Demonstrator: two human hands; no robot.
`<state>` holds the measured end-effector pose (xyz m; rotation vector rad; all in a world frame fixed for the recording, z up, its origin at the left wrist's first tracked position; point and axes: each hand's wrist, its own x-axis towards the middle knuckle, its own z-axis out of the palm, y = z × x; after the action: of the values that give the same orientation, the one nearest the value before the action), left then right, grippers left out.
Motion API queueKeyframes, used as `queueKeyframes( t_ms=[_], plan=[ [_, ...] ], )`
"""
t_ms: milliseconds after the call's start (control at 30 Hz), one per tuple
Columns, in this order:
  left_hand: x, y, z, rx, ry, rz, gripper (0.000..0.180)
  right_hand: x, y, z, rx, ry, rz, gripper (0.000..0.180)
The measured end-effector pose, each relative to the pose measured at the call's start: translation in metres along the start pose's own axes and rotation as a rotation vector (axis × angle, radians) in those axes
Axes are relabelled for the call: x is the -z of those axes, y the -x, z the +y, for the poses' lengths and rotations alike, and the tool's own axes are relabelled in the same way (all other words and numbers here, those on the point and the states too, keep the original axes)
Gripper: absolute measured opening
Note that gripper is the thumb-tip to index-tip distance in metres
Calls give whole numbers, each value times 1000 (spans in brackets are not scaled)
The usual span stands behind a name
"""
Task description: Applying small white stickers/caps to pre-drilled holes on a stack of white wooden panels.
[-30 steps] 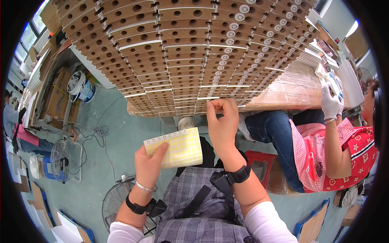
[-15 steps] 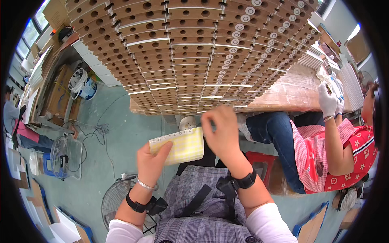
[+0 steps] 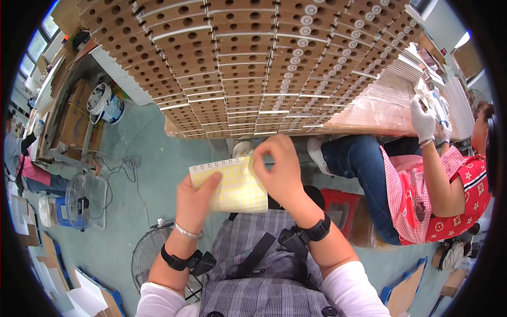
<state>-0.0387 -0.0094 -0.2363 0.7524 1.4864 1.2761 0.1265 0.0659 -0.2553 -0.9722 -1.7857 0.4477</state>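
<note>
My left hand (image 3: 198, 198) grips a yellow-and-white checked sticker sheet (image 3: 237, 193) by its left side, thumb on top. A white strip along its far edge carries a row of small round stickers (image 3: 215, 164). At the right end of that row, my right hand (image 3: 280, 171) pinches the sheet's edge between thumb and forefinger. The sheet bows there. Whether a single sticker is between the fingertips is too small to make out. Beyond my hands rises a large stack of brown cardboard boxes (image 3: 245, 74) with round holes; some columns bear round white stickers (image 3: 294, 53).
A co-worker in a red apron (image 3: 449, 211) sits at my right, white-gloved hands (image 3: 422, 124) raised by the wrapped table (image 3: 364, 116). A red stool (image 3: 338, 203) is near. Fans (image 3: 153, 245), cables (image 3: 129, 169) and a white bucket (image 3: 105, 103) stand to the left.
My right hand has come down and left onto the sheet's far right corner, and the sheet now bends. My view has shifted slightly, and the co-worker's gloved hands have moved a little.
</note>
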Motion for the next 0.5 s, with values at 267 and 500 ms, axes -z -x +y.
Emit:
queueKeyframes(
  t_ms=[267, 500],
  plan=[
    [7, -1, -6, -19, 14, 2, 20, -9, -20, 17, -317, -99, 324, 10],
    [10, -2, -9, -23, 20, 7, 20, -17, -23, 18, -351, -116, 395, 10]
  ],
)
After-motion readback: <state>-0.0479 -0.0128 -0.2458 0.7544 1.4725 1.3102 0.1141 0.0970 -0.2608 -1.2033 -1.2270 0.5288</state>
